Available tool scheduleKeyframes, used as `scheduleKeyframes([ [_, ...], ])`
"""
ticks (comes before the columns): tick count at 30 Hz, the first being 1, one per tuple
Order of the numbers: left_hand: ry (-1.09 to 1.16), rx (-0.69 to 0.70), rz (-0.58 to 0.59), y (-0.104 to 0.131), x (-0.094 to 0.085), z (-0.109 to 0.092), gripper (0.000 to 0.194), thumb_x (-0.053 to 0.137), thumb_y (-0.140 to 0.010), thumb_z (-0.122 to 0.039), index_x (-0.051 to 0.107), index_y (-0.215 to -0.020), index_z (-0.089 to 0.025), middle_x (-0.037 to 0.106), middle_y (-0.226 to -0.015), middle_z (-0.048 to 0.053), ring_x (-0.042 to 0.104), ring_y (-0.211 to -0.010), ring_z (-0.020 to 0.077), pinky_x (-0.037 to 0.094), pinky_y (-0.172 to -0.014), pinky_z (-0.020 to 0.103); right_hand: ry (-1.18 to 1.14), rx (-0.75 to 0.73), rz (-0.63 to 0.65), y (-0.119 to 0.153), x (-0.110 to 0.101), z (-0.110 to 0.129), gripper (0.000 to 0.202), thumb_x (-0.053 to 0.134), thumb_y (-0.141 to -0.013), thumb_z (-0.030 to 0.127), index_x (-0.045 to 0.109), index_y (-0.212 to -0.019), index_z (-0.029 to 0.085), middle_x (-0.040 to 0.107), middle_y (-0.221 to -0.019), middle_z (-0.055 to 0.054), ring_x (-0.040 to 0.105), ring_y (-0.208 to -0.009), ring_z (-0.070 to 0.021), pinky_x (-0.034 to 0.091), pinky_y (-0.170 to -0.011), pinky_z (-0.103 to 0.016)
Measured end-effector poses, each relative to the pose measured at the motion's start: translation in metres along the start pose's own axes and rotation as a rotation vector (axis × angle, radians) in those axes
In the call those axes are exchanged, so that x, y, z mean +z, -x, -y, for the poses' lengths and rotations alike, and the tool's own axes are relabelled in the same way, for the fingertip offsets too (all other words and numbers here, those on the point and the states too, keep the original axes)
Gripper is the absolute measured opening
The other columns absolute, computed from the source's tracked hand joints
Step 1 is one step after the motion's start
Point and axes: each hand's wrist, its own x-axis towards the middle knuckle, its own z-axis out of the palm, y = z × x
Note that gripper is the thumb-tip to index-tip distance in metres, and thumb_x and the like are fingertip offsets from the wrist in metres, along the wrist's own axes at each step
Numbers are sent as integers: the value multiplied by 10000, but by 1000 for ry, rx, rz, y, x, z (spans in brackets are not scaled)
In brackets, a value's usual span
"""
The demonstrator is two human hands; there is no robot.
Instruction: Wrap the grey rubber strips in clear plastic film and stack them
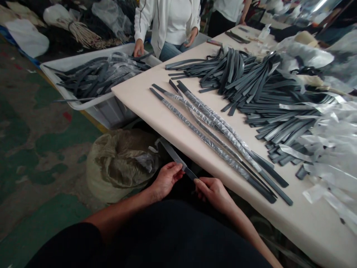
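Note:
Between my two hands is a dark grey flat strip (pixel 172 152), held just off the table's near edge. My left hand (pixel 166 179) pinches it partway along, thumb on top, where pale clear film seems to cover its far part. The near end of the strip sits in the closed fingers of my right hand (pixel 212 190). The strip's far end slopes away over a khaki sack. On the table beside my hands lie several long strips wrapped in clear film (pixel 202 139), with bare dark ends.
A big heap of dark strips (pixel 237 74) covers the far part of the table (pixel 139 87). Clear film pieces (pixel 331 137) lie at right. A white bin (pixel 103 102) of strips stands at left, near a seated person (pixel 167 26). The khaki sack (pixel 111 163) is on the floor.

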Motion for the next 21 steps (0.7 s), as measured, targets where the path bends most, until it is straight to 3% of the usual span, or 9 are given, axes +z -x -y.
scheduleKeyframes([
  [4,-34,-54,57,4,4,6,266,879,-633,-232,678,-773,-129,668,-719,-2,626,-656,100,485,-641,204,69,-24,-74,5,3,2,454,437,-936,478,574,-614,190,596,-519,-9,515,-436,-116,394,-449,-215],
  [12,-113,-152,144,7,3,14,245,859,-672,-236,682,-805,-130,685,-735,16,635,-627,101,477,-594,195,6,-54,-50,11,8,-7,438,432,-948,475,601,-668,183,615,-557,-4,539,-457,-113,402,-464,-208],
  [17,-167,-191,140,13,6,15,254,822,-734,-313,672,-813,-124,702,-759,40,666,-655,127,493,-584,205,-1,4,-63,26,6,-14,424,446,-938,466,605,-671,178,620,-556,-8,530,-437,-110,395,-445,-205],
  [21,-182,-175,95,14,8,12,251,786,-774,-349,658,-776,-133,693,-711,29,654,-618,121,492,-556,201,19,-42,-39,44,-2,-14,374,465,-942,455,630,-746,182,665,-637,-18,590,-518,-127,428,-494,-211],
])
